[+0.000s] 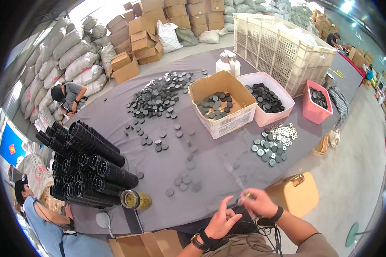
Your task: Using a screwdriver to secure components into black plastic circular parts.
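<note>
At the table's near edge, my left hand (pixel 222 219) has index finger and thumb stretched apart, the other fingers partly curled, with nothing visible in it. Beside it, my right hand (pixel 261 203) is closed in a pinch; motion blurs the fingertips, and a small yellow-green spot shows there. Just ahead of the hands runs a blurred pale streak (pixel 234 174), too smeared to name. Dark round caps (pixel 183 186) lie loose beyond my left hand. Farther right are more grey caps (pixel 272 155) and a patch of small white rings (pixel 286 133).
A large cap pile (pixel 158 96) lies on the grey-covered table. Around it stand a cardboard box (pixel 231 125), pink bin (pixel 273 118), red bin (pixel 318 112), white crate (pixel 283 51), stacked black tubes (pixel 85 165) and a jar (pixel 135 200). A yellow stool (pixel 294 195) stands right; two people sit left.
</note>
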The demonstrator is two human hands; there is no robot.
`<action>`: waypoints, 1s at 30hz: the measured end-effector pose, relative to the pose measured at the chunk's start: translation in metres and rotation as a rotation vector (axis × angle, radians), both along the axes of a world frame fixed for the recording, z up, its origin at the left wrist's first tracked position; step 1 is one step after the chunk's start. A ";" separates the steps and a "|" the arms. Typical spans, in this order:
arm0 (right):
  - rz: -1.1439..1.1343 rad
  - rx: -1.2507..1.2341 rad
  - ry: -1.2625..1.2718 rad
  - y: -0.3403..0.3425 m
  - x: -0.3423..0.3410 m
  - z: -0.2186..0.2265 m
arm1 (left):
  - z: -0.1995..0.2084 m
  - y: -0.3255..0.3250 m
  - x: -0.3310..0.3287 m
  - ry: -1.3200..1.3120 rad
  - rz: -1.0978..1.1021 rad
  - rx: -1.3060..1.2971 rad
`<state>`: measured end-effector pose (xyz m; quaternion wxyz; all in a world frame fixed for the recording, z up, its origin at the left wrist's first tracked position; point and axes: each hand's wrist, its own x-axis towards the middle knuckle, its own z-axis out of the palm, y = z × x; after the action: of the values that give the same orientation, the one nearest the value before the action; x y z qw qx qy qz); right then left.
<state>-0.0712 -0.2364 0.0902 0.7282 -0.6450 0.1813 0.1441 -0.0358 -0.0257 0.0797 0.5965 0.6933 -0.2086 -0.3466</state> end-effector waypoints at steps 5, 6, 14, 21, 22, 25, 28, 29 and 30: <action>-0.544 -0.117 -0.185 -0.076 0.049 -0.045 | -0.013 0.004 0.004 -0.079 0.096 0.074; -0.622 -0.118 -0.160 -0.088 0.059 -0.051 | -0.014 0.007 0.005 -0.113 0.133 0.096; -0.740 -0.105 -0.212 -0.086 0.064 -0.063 | -0.030 0.048 0.032 -0.589 0.356 0.388; -0.507 -0.140 -0.195 -0.031 0.006 -0.025 | -0.039 0.076 0.086 -0.890 0.647 0.562; -0.468 -0.160 -0.202 -0.025 0.001 -0.026 | -0.038 0.077 0.092 -0.891 0.653 0.568; -0.387 -0.158 -0.208 -0.007 -0.004 -0.024 | -0.038 0.086 0.101 -0.847 0.645 0.730; -0.317 -0.118 -0.212 0.007 -0.003 -0.022 | -0.047 0.102 0.107 -0.823 0.687 0.772; -0.286 -0.148 -0.204 0.013 -0.001 -0.020 | -0.051 0.110 0.107 -0.822 0.716 0.787; -0.248 -0.175 -0.199 0.019 0.001 -0.018 | -0.057 0.116 0.107 -0.832 0.708 0.763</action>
<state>-0.0697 -0.2172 0.0727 0.6959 -0.6896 0.1986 -0.0277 0.0711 0.0903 0.0227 0.2567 0.9584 -0.0439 0.1173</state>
